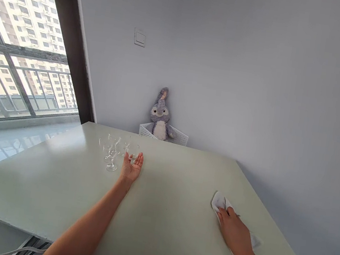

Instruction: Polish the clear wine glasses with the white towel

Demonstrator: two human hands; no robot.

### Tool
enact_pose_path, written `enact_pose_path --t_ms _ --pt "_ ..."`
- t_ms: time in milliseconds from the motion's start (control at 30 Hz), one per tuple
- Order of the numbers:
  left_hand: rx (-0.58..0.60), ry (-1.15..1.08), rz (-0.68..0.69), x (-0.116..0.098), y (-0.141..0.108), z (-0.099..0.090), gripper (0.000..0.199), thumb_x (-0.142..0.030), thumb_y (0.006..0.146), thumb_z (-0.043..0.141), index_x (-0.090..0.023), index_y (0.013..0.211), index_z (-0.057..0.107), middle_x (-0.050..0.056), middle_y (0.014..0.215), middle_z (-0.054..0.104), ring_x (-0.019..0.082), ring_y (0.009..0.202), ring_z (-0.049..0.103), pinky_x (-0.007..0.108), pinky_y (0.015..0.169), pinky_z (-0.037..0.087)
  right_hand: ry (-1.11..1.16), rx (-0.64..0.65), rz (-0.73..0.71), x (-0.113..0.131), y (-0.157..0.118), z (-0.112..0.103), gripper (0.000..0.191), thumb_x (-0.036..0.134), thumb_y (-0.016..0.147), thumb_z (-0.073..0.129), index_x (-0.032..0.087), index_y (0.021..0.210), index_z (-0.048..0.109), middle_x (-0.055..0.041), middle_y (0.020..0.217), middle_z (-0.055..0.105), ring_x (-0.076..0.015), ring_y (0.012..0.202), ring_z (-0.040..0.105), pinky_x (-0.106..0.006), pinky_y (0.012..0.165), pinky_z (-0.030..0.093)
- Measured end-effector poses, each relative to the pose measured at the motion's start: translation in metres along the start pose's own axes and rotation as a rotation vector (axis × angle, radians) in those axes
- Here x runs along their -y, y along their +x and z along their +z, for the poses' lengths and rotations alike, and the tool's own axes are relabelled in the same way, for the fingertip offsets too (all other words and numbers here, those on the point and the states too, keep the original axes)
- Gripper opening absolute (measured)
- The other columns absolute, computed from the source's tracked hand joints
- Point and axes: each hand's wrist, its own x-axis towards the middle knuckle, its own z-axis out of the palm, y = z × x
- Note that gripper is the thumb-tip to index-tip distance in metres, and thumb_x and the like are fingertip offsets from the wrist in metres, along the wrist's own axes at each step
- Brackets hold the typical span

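Several clear stemmed glasses (112,165) stand close together on the left part of the pale table (157,211). My left hand (132,168) lies beside them, palm turned up, thumb and fingers apart. Just past its fingertips is a clear glass (134,149), between thumb and fingers; whether the hand touches it I cannot tell. On the table's right side, my right hand (234,233) is closed over a white cloth (219,200). The cloth lies crumpled against the tabletop, and parts of it stick out on both sides of the hand.
Behind the table's far edge, a grey plush toy (160,122) sits in a white perforated basket (179,136) against the wall. A large window (23,58) is at left. A white cable (27,249) runs below the near left edge.
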Motion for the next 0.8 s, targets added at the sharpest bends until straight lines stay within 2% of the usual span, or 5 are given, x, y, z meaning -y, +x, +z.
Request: enact_pose_path --t_ms 300,433,567,700,800 --pt "0.226 0.200 -0.145 0.032 -0.021 -0.006 0.020 -0.024 0.074 0.062 -0.020 0.089 0.050 0.006 0.089 0.061 0.018 0.097 0.059 0.031 0.086 0.046 1.280 -0.118 0.490 0.052 0.050 -0.010 0.049 0.058 0.074 0.038 0.018 0.090 0.060 -0.0091 0.081 0.064 -0.0240 0.070 0.058 -0.035 0.059 0.046" --pt "0.348 0.282 -0.137 0.036 -0.027 -0.012 0.022 -0.022 0.075 0.061 -0.023 0.095 0.051 0.002 0.091 0.063 0.016 0.098 0.058 0.033 0.091 0.041 1.516 -0.170 0.372 0.106 0.069 -0.031 0.040 0.056 0.076 0.041 0.023 0.092 0.058 -0.0033 0.078 0.062 -0.0210 0.069 0.057 -0.035 0.062 0.047" --pt "0.368 0.330 -0.152 0.039 -0.033 -0.012 0.028 -0.022 0.075 0.061 -0.026 0.101 0.050 0.001 0.095 0.063 0.015 0.098 0.058 0.033 0.090 0.040 1.343 -0.301 0.080 0.173 0.072 -0.048 0.031 0.046 0.082 0.043 0.024 0.097 0.057 -0.0034 0.092 0.060 -0.0206 0.084 0.054 -0.035 0.077 0.044" --pt "0.394 0.355 -0.146 0.042 -0.035 -0.013 0.035 -0.023 0.074 0.061 -0.027 0.107 0.050 -0.001 0.097 0.061 0.012 0.088 0.059 0.027 0.083 0.043 1.062 -0.159 -0.368 0.220 0.064 -0.032 0.026 0.034 0.084 0.043 0.027 0.102 0.060 -0.0029 0.119 0.053 -0.0218 0.106 0.047 -0.037 0.093 0.035" --pt "0.404 0.378 -0.165 0.043 -0.036 -0.015 0.040 -0.024 0.074 0.060 -0.029 0.112 0.047 -0.001 0.097 0.061 0.012 0.083 0.059 0.026 0.079 0.044 1.068 -0.094 -0.378 0.227 0.057 -0.016 0.028 0.031 0.086 0.040 0.027 0.109 0.056 -0.0028 0.125 0.049 -0.0210 0.106 0.048 -0.036 0.090 0.038"
